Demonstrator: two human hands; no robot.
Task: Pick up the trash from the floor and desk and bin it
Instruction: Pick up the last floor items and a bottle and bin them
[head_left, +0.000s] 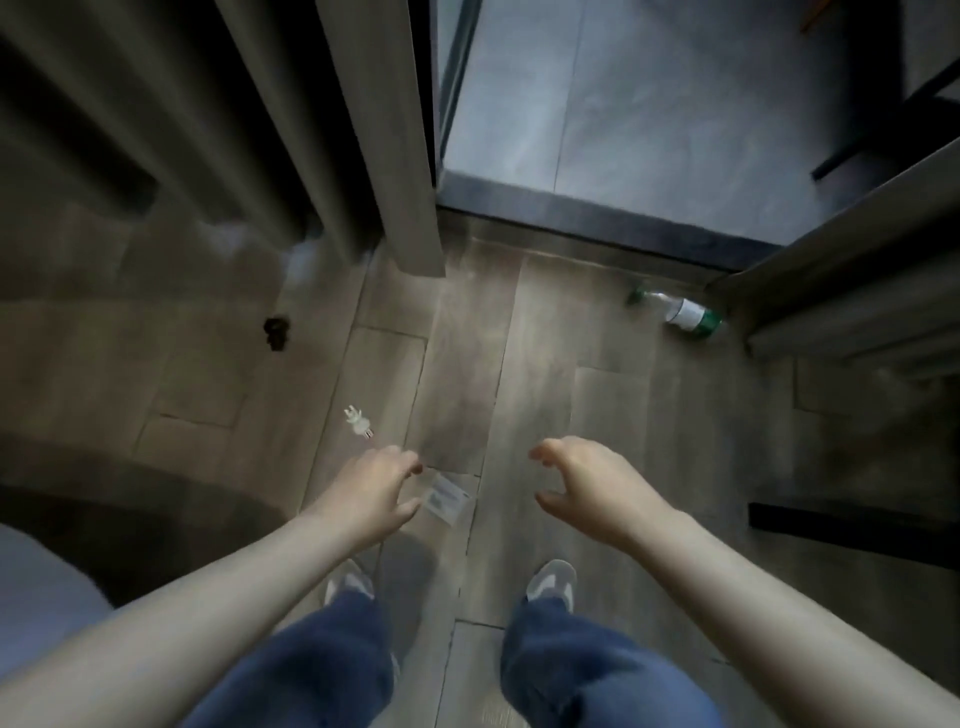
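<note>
Jeans (322, 670) and grey shoes (551, 582) lowest. Just ahead on the floor (467, 364), pale wrapper (445, 500), long axis up-left to down-right (print blurred), just beside left hand (371, 493); contact unclear. Fingers of both hands loosely curled, apart, gripping nothing; right hand (597, 486) well clear. Farther right, bottle (675, 312) on its side, cap pointing left.

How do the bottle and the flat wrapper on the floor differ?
The bottle is round-bodied, clear with green ends and a white label; the wrapper is flat, pale and rectangular. The bottle lies far by the door sill; the wrapper lies beside the left hand. Both lie on the wood floor.
</note>
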